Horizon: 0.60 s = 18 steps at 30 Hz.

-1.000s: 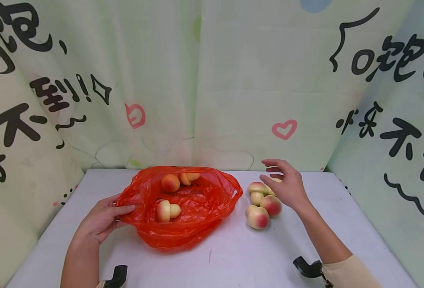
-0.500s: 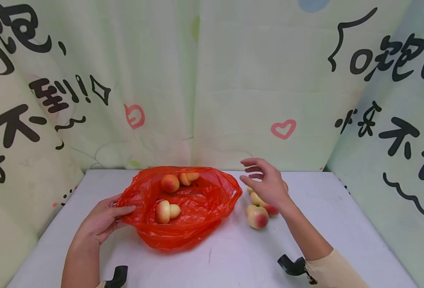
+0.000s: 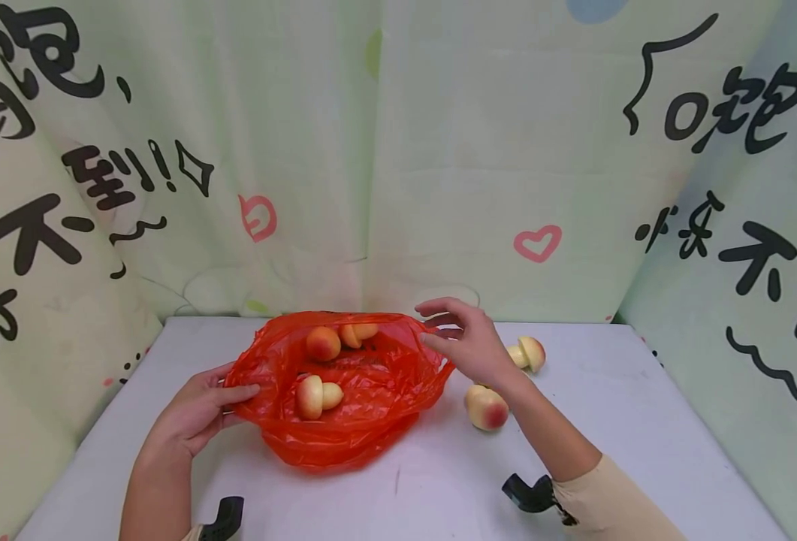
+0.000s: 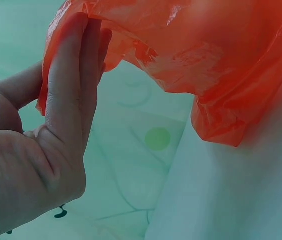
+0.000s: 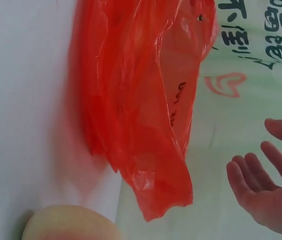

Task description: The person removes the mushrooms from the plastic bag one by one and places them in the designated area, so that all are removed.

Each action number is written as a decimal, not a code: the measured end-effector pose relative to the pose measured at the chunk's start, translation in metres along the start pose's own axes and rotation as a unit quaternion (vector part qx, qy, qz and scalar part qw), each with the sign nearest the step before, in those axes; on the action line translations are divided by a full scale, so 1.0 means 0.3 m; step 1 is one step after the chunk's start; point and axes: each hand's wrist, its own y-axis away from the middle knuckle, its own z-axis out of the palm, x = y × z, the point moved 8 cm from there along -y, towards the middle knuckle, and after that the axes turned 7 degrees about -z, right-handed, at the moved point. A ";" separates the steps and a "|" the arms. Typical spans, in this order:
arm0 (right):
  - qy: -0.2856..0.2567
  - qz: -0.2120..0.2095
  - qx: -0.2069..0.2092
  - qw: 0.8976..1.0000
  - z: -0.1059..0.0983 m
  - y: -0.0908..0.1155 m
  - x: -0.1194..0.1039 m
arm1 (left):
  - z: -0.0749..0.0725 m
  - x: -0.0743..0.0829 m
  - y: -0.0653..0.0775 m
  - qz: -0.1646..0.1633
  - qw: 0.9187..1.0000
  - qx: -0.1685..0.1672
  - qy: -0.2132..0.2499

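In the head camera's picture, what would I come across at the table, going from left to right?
Left hand holding the bag's edge → red plastic bag → right hand → mushroom-shaped piece on the table's right side.

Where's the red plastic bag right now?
Head view: the red plastic bag is on the white table, slightly left of centre, its left rim held by the left hand, the right hand near its right rim.

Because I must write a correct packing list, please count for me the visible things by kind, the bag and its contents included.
Red plastic bag: 1
Mushroom-like pieces: 5 (3 inside the bag, 2 on the table)
Total: 6 visible; the right forearm may hide more.
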 end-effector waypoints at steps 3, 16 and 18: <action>-0.002 -0.011 -0.021 1.000 0.030 -0.013 -0.021 | 0.003 -0.001 0.000 -0.001 1.000 -0.001 0.000; 0.050 -0.033 -0.103 0.993 0.168 -0.076 -0.085 | -0.001 0.001 -0.002 -0.001 1.000 -0.005 0.002; 0.057 -0.038 -0.120 0.990 0.194 -0.087 -0.085 | -0.001 -0.001 -0.003 -0.001 1.000 -0.005 0.003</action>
